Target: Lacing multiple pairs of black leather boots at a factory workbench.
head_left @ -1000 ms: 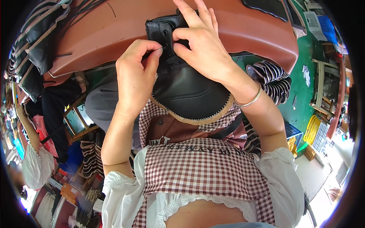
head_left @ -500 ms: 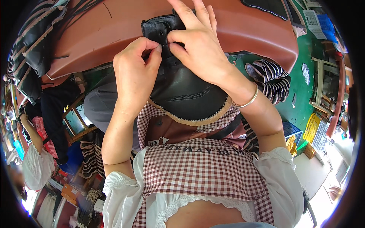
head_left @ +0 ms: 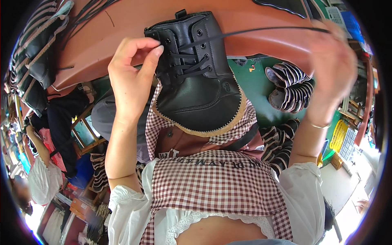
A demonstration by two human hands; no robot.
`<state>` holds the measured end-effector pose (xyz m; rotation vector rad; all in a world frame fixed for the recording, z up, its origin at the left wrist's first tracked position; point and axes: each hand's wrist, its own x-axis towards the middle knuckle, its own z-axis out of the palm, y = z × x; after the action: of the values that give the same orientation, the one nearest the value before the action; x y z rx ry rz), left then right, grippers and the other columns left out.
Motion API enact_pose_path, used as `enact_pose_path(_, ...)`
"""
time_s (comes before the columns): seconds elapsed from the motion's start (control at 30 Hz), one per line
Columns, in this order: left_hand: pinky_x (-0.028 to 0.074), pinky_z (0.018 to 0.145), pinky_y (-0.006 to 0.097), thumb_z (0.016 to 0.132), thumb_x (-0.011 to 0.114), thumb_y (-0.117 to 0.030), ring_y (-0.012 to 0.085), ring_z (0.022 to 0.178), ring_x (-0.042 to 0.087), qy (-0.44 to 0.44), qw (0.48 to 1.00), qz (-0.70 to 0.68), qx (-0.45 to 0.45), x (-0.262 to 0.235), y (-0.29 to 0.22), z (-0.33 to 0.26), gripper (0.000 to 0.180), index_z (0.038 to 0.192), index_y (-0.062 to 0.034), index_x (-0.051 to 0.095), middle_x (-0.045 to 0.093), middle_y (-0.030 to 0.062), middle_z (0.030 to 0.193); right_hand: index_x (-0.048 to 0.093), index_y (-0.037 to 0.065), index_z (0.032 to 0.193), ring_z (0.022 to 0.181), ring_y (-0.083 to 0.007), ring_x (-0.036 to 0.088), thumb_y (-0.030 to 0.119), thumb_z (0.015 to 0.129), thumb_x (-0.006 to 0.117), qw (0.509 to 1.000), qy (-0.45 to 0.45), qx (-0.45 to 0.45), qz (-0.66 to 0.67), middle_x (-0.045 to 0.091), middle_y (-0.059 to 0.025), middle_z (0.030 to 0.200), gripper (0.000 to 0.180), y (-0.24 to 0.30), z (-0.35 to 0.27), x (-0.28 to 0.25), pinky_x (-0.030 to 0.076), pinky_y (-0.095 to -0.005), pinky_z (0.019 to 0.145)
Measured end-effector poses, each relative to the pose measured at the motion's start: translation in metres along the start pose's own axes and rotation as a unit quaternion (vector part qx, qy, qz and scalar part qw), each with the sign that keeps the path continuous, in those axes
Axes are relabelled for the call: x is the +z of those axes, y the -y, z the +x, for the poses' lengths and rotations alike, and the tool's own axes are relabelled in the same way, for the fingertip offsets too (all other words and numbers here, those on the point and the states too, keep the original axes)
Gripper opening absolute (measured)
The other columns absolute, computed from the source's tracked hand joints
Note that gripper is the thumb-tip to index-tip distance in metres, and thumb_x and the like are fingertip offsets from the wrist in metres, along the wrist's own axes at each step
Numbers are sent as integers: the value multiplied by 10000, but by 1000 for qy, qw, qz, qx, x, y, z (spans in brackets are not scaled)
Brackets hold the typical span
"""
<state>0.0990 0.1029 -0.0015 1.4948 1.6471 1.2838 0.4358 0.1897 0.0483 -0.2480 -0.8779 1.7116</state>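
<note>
A black lace-up boot upper (head_left: 200,102) with a tan zigzag-stitched lower edge lies toe toward me, over my lap and the table edge. Its lower eyelets are laced crosswise. From the upper part a black lace (head_left: 253,30) runs taut to the right, its end in my right hand (head_left: 332,65), which is smeared by motion but closed around it. My left hand (head_left: 130,77) is at the boot's left side, thumb and forefinger pinched at the edge of the eyelet flap. What lies behind those fingertips is hidden.
The brown padded tabletop (head_left: 261,45) spans the far side. Loose black laces (head_left: 87,16) lie on it, beside stacked boot uppers (head_left: 38,53) at the left. More uppers (head_left: 288,85) stand on the green floor at right. A co-worker's arm (head_left: 38,151) shows at far left.
My right hand has swung from the boot out to the right, drawing the lace taut. My left hand has shifted slightly left, and the boot's eyelets and shaft now show.
</note>
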Motion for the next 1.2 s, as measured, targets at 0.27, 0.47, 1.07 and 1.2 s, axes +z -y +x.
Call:
enact_pose_path(0.27,321,997,442,715,727,-28,304,1187,407,5,952,263,156,43,-21,18,153,842,-101,682,545,33,1158,652,-7,941,612,-127,562,-3,851,609,890,-60,108,-438,640,-59,818,100,-131,-6,46,470,-254,572)
enact_pose_path(0.47,287,1039,449,731,713,-33,326,1252,369,48,957,230,169,40,-17,20,140,854,-99,703,540,17,1224,606,-4,796,603,-236,575,-53,721,671,818,-67,-126,-557,548,-99,761,110,-150,-5,44,472,-326,545)
enact_pose_path(1.07,274,1042,471,682,692,-51,340,1263,375,59,921,324,206,30,-32,24,124,791,-104,666,548,15,1207,594,26,826,715,-314,585,26,689,698,748,2,-173,-640,560,-110,796,173,-157,6,39,495,-392,634)
enact_pose_path(1.2,313,1035,458,641,686,-68,342,1189,477,-23,873,430,231,-42,-28,24,92,721,-99,655,619,63,1172,607,30,868,769,-297,592,79,723,708,751,-43,-148,-642,594,-108,834,183,-129,2,19,493,-387,697)
